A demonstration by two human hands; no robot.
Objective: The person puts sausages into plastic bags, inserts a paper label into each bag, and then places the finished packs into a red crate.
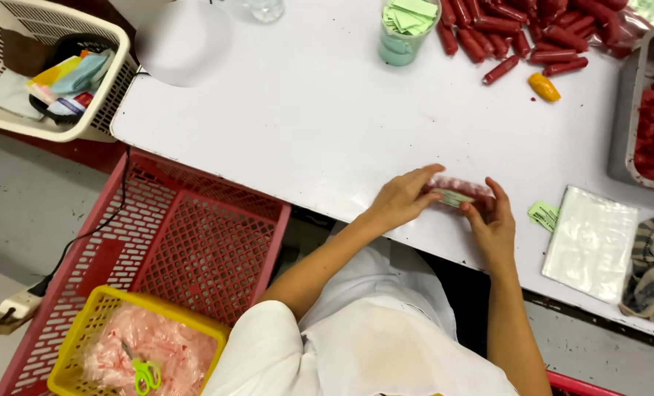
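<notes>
Both of my hands rest on the white table [283,117] near its front edge. My left hand [402,196] and my right hand [494,220] hold a small clear packet of red sausages [459,192] between them, flat on the table. A green slip shows inside the packet. Another green slip [542,215] lies just right of my right hand, beside a stack of empty clear bags [591,242].
Loose red sausages [517,33] and one orange piece [544,87] lie at the far right, by a grey tray [623,125] of red pieces. A green cup of slips [406,29] stands at the back. Red crate [195,242], yellow basket [77,345] with green scissors [145,374], white basket [55,66], striped cloth [653,271].
</notes>
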